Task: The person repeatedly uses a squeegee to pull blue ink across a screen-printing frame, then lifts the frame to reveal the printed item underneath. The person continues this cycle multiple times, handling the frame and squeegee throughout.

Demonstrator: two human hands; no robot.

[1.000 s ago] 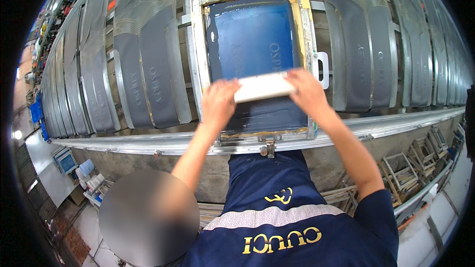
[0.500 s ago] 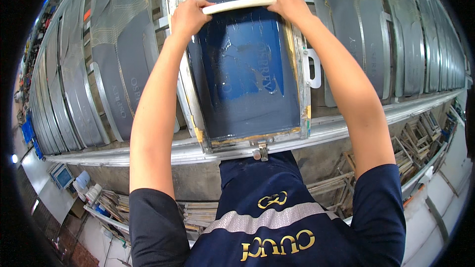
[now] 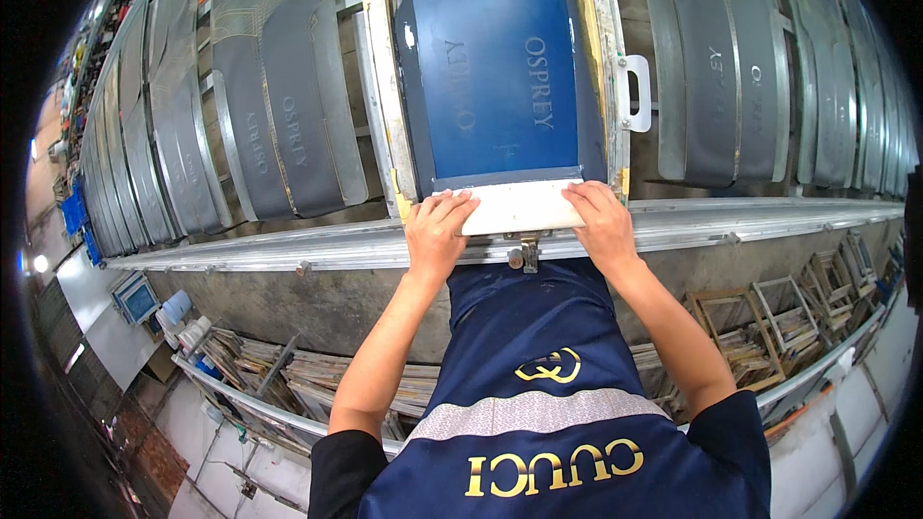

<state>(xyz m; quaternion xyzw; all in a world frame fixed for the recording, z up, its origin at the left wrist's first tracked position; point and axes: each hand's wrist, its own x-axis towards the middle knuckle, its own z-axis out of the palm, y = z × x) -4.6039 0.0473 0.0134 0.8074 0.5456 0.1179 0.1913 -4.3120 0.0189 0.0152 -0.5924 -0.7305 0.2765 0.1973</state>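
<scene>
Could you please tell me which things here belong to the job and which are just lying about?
In use: white squeegee, gripped by left hand and right hand; printing screen; grey panels, probably.

Apparently lying about: wooden frames; blue container.

stacked frames [image 3: 336,384], lower left | leaning frames [image 3: 770,319], lower right | blue objects [image 3: 75,211], far left

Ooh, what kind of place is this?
Probably a screen-printing workshop: there's a framed blue screen, a white squeegee-like bar at its near end, and grey panels lined up on both sides.
</scene>
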